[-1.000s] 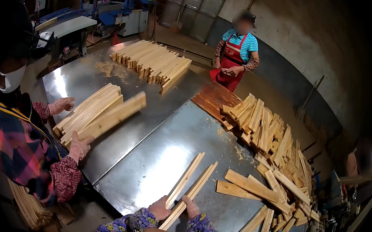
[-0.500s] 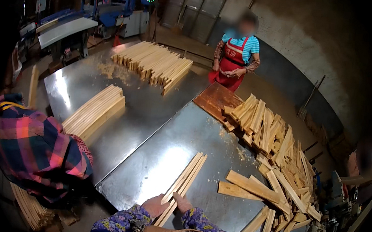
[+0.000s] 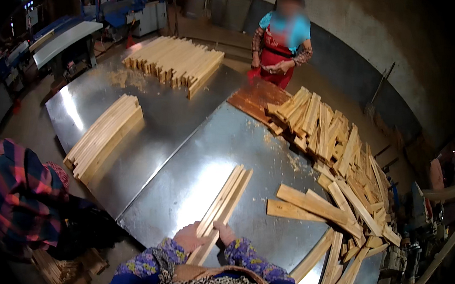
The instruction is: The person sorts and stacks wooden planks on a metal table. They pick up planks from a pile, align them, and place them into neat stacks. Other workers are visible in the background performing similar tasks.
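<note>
A few narrow wooden strips (image 3: 229,193) lie side by side between my hands at the front of the metal table (image 3: 179,194), pointing away from me. My left hand (image 3: 190,238) is closed round their near part from the left. From the other side my right hand (image 3: 224,233) grips the same strips, thumb toward them. Their near ends reach back between my wrists, close to my body.
Loose boards (image 3: 313,212) are heaped along the right side, running to a reddish-brown board (image 3: 258,99). A neat strip stack (image 3: 106,137) lies left; a wider row (image 3: 175,64) sits farther back. A co-worker in a red apron (image 3: 278,57) stands beyond; a plaid-clad person (image 3: 20,194) is at left.
The strips in my hands have turned slightly and now sit closer together, showing a broader side face. The plaid-clad person has shifted left, away from the stack. The whole view has shifted somewhat.
</note>
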Available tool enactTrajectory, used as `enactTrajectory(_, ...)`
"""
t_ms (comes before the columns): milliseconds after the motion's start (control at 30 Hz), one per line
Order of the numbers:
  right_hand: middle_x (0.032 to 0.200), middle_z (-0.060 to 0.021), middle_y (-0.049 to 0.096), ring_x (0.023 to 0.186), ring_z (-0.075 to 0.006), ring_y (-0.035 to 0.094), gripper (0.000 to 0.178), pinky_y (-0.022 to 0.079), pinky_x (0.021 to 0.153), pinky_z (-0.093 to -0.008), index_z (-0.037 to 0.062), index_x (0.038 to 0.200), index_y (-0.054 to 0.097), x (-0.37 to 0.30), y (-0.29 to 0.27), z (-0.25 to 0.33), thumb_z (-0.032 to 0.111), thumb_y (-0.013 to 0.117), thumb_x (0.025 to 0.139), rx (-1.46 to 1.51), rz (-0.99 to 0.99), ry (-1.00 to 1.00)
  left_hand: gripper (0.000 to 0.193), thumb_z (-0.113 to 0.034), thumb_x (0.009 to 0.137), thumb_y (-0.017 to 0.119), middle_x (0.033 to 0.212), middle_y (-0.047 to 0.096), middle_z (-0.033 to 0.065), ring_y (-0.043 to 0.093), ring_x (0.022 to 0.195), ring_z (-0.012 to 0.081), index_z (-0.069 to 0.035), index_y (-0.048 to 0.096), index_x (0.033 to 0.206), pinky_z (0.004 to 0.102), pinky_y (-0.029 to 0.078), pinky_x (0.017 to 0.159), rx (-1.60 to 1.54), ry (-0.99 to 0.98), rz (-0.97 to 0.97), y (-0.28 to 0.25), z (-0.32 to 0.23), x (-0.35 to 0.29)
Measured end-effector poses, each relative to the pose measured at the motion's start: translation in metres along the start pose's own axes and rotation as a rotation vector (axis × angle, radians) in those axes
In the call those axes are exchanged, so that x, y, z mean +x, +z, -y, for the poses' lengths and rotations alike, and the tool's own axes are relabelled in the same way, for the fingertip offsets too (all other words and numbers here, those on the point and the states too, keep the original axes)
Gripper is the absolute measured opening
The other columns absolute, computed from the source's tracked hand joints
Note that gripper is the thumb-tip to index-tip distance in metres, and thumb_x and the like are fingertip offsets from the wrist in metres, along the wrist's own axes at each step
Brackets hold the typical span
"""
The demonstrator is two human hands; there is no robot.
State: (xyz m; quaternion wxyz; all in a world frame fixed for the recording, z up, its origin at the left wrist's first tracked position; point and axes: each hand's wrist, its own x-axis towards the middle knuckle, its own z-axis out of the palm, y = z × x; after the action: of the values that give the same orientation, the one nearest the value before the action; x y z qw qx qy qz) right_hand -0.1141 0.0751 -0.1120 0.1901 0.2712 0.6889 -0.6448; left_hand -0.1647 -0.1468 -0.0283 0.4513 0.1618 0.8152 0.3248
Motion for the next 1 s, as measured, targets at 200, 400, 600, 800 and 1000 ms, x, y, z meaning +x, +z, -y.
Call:
enactTrajectory(200,0.129,-0.0231,0.077,0.122,-0.0356,0.069,0.070,0.050,0.113,-0.0440,-0.0066,0.140,0.069,-0.015,0.011,0.027,0.052,0.070,0.102,0.007,-0.107,0.020,0.113,-0.061,0.089,0.078,0.163,0.057,0.0317,0.061,0.147,0.0430,0.003,0.036,0.172,0.0470,0.051,0.123,0.147,-0.035,-0.210,0.008,-0.001,0.006)
enactTrajectory(400,0.118,-0.0181,0.079,0.106,-0.0303,0.073,0.057,0.058,0.097,-0.0446,-0.0040,0.131,0.075,0.024,-0.014,0.016,0.046,0.067,0.106,0.165,-0.082,-0.073,0.100,-0.048,0.084,0.077,0.139,0.071,0.0329,0.071,0.130,0.0454,0.003,0.046,0.164,0.0515,0.057,0.112,0.151,-0.006,-0.314,0.009,-0.019,0.006)
enactTrajectory(600,0.110,-0.0142,0.076,0.093,-0.0243,0.076,0.044,0.063,0.080,-0.0425,0.0009,0.126,0.069,0.046,-0.136,0.150,0.040,0.072,0.107,0.222,-0.071,-0.327,0.086,-0.045,0.088,0.074,0.126,0.077,0.0290,0.075,0.119,0.0462,0.002,0.051,0.157,0.0540,0.060,0.107,0.199,0.045,-0.410,0.028,-0.002,0.020)
enactTrajectory(800,0.110,-0.0137,0.078,0.097,-0.0287,0.080,0.043,0.066,0.088,-0.0449,-0.0011,0.128,0.069,0.009,-0.133,0.186,0.037,0.069,0.107,0.362,-0.057,-0.382,0.092,-0.051,0.091,0.073,0.137,0.072,0.0296,0.072,0.126,0.0446,0.000,0.046,0.163,0.0537,0.058,0.110,0.168,0.014,-0.366,0.020,-0.007,0.015)
enactTrajectory(1000,0.127,-0.0241,0.077,0.118,-0.0404,0.075,0.061,0.061,0.100,-0.0485,-0.0019,0.147,0.060,0.054,-0.090,0.029,0.044,0.065,0.108,-0.040,-0.218,-0.194,0.091,-0.052,0.093,0.071,0.139,0.072,0.0294,0.071,0.128,0.0452,-0.002,0.045,0.165,0.0538,0.058,0.110,0.170,0.038,-0.354,0.012,-0.011,0.012)
